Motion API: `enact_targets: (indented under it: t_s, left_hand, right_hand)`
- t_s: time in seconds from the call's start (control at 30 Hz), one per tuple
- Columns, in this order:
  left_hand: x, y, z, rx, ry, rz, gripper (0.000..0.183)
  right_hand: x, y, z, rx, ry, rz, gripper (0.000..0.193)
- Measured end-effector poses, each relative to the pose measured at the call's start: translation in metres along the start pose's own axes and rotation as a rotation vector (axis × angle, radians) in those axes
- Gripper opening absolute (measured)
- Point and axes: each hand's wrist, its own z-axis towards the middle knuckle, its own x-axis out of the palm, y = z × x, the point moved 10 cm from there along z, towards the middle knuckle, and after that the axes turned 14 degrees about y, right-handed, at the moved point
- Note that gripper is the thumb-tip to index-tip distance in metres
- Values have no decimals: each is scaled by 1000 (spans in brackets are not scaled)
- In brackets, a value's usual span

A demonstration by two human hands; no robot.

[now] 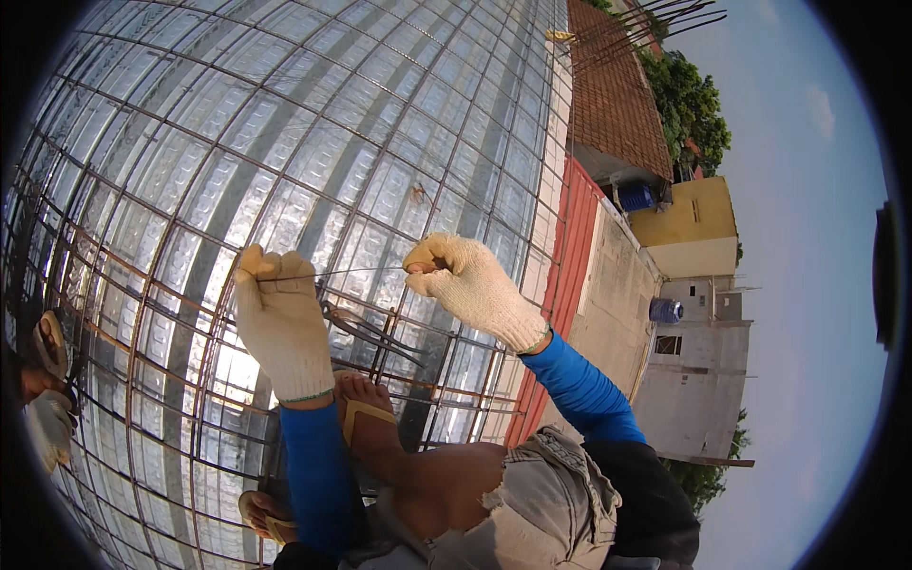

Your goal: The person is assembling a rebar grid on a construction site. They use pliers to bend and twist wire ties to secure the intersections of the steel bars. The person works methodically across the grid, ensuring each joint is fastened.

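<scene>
Wire, one, thin; drawn out between the two hands, above the grid; left hand, gloved, fingers curled shut around the wire; right hand, gloved, finger and thumb pinched together on the wire; pincers, dark, just beside the left hand, over the grid; grid, steel bars, above ribbed metal decking; foot, sandalled, below the pincers; co-worker's gloved hand, far left.

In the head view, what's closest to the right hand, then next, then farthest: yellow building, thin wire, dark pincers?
1. Thin wire: held by the right hand.
2. Dark pincers: below, toward the left.
3. Yellow building: far off, right side.
</scene>
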Motion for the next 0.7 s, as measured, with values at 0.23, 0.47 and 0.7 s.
enact_targets:
  t_s: [0.23, 0.47, 0.7]
  left_hand:
    - [-9, 20, -3, -196, 24, 27, 45]
    - [35, 32, -1, -145, 113, 209, 53]
    - [-17, 22, 16, -180, 204, -86, 41]
  right_hand:
    - [33, 21, -47, 102, 609, 430, 18]
    - [-38, -3, -18, -68, -74, -601, 16]
    - [1, 78, -68, -311, 462, -293, 16]
